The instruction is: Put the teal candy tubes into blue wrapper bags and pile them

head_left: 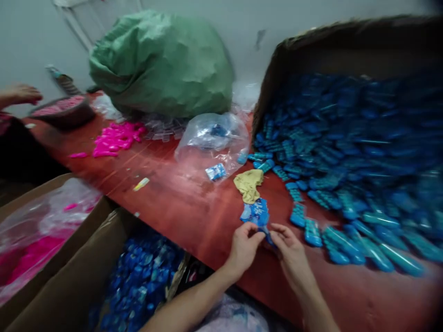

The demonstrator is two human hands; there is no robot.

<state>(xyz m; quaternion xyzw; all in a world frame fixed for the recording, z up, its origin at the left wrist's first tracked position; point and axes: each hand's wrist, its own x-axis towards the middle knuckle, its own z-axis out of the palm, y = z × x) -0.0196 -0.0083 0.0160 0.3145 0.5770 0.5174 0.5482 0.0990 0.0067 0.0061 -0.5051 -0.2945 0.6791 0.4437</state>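
Close to the table's front edge, my left hand and my right hand meet, both closed with fingertips pinched. Between them is a small dark blue piece, blurred, its kind unclear. Just beyond my fingers lie blue printed labels or stickers, partly touching a crumpled yellow cloth. To the right of my right hand, blue tube-shaped pieces with turquoise sides spread across the red table.
A tipped cardboard box spills many blue pieces. Behind stand a green sack and a clear plastic bag. Bright pink pieces lie leftward. Open boxes hold blue parts and pink parts. Another person's hand hovers near a bowl.
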